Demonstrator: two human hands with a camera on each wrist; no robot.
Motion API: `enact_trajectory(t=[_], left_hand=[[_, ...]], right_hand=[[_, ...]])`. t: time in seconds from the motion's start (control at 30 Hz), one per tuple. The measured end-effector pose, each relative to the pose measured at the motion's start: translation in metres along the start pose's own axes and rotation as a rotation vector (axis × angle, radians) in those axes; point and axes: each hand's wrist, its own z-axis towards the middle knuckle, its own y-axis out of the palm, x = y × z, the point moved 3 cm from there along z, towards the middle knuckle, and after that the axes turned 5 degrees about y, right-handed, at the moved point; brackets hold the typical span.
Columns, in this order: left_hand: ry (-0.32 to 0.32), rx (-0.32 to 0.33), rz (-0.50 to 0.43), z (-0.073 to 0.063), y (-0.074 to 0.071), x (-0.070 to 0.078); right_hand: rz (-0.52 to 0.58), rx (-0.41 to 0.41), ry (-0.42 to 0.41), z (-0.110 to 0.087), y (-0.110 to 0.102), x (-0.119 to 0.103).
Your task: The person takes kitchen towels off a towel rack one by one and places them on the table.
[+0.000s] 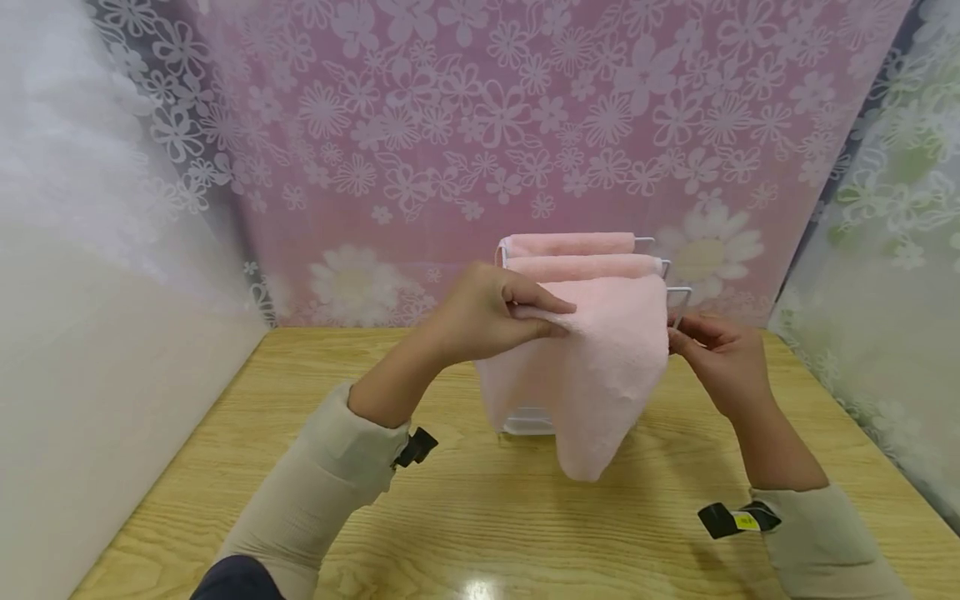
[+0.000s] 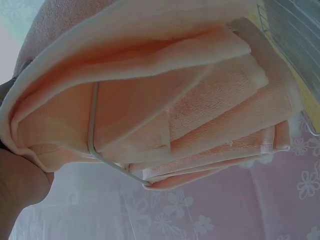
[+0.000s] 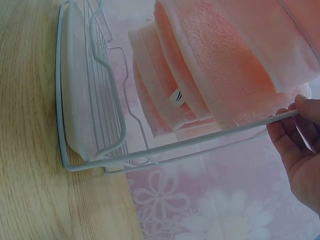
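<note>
A pink towel hangs over the front bar of a white wire rack, its lower corner drooping in front. Thumb and fingers of my left hand pinch a fold of this towel near its upper left. In the left wrist view, the towel's folded layers drape beside a white wire. My right hand is at the rack's right side; in the right wrist view its thumb and fingers grip a white wire bar. Two more pink towels, a middle one and a rear one, hang behind.
The rack stands on a wood-grain table, with a white tray at its base. A pink flowered backdrop rises behind it. Pale side walls border the table. Dark clips are on both sleeves.
</note>
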Motion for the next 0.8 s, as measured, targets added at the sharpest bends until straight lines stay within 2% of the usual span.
enact_trajectory(t=[0.2, 0.4, 0.6, 0.8], left_hand=[[0.025, 0.035, -0.100, -0.014, -0.004, 0.001], [0.040, 0.050, -0.147, -0.025, -0.011, 0.000], [-0.045, 0.047, -0.201, -0.041, -0.015, -0.006], [-0.104, 0.065, -0.198, -0.055, -0.020, -0.013]], right_hand=[[0.028, -0.021, -0.020, 0.000, 0.002, -0.001], [0.020, -0.002, -0.012, 0.000, 0.003, 0.000], [-0.038, 0.013, -0.002, 0.001, 0.002, 0.003], [0.007, 0.008, 0.019, 0.002, 0.001, 0.005]])
